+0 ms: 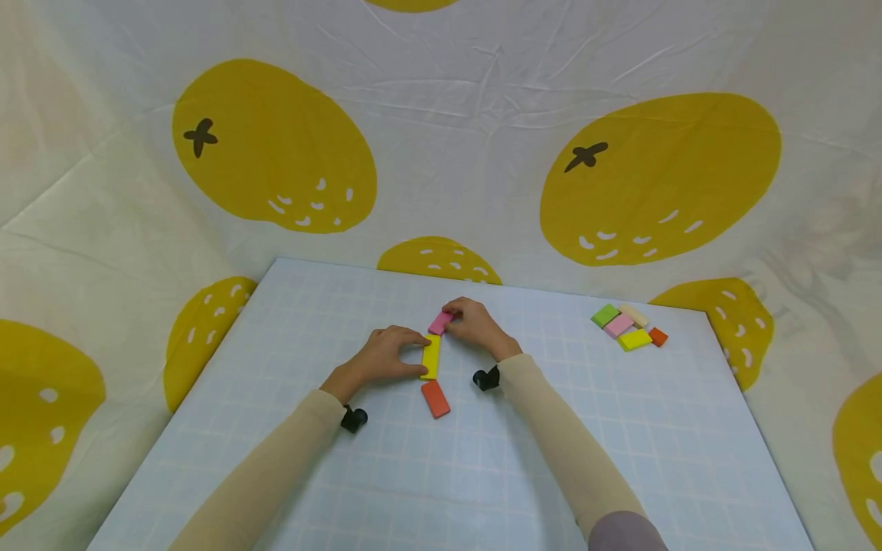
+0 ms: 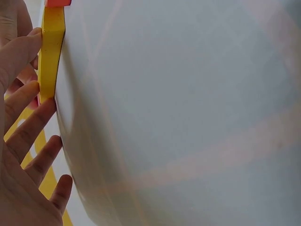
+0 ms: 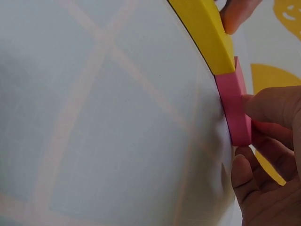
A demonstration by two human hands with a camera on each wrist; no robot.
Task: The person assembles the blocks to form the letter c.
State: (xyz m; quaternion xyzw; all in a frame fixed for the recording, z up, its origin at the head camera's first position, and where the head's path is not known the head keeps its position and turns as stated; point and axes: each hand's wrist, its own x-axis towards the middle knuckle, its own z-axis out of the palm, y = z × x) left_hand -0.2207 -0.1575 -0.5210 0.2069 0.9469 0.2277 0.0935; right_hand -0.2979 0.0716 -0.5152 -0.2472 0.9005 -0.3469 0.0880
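Observation:
A yellow block (image 1: 430,358) lies flat on the table, its long side running away from me. My left hand (image 1: 381,353) pinches it lengthwise, thumb near the close end and forefinger near the far end; the other fingers are spread in the left wrist view. At its far end, a pink block (image 3: 231,106) meets the yellow one at a slight angle. The thumb and fingers of my right hand (image 1: 475,323) hold that pink block. An orange-red block (image 1: 436,399) lies at the near end of the yellow block, untouched by either hand.
Toward the back right of the table (image 1: 586,444) is a loose group of blocks: green (image 1: 605,314), pink (image 1: 619,325), cream (image 1: 634,314), yellow (image 1: 635,340) and orange-red (image 1: 658,337). A fruit-patterned cloth (image 1: 455,153) hangs behind the table's back edge.

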